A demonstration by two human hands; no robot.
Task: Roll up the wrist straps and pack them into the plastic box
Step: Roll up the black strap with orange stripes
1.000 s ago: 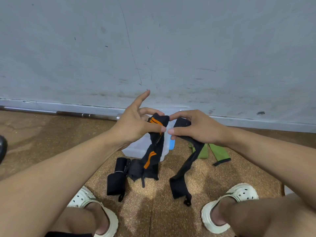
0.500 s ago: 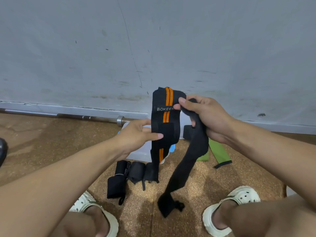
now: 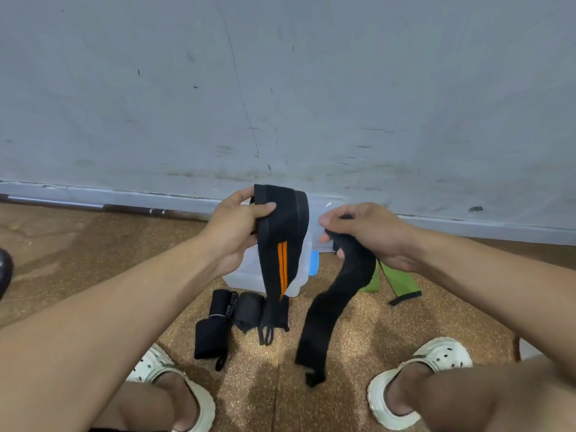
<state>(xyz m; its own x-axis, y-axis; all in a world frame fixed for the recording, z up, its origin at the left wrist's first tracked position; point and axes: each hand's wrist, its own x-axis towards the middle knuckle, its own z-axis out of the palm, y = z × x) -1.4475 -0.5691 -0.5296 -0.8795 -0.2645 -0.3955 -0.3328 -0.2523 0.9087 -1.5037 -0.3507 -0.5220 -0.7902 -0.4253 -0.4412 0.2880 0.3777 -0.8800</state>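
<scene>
orange-striped wrist strap (image 3: 282,244) hangs from left hand (image 3: 237,226), thumb pinching top edge, forearm raised | plain black wrist strap (image 3: 330,307) droops from right hand (image 3: 364,232), fingers curled shut around it | plastic box (image 3: 246,272) on floor behind | rolled straps (image 3: 227,313) just before box

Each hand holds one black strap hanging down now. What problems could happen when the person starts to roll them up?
1. The left hand holds the orange-striped strap and the right hand the plain black strap, so no hand is free to roll.
2. The striped strap's tail hangs among the black straps on the floor and may snag them.
3. The striped strap hides much of the plastic box.
</scene>
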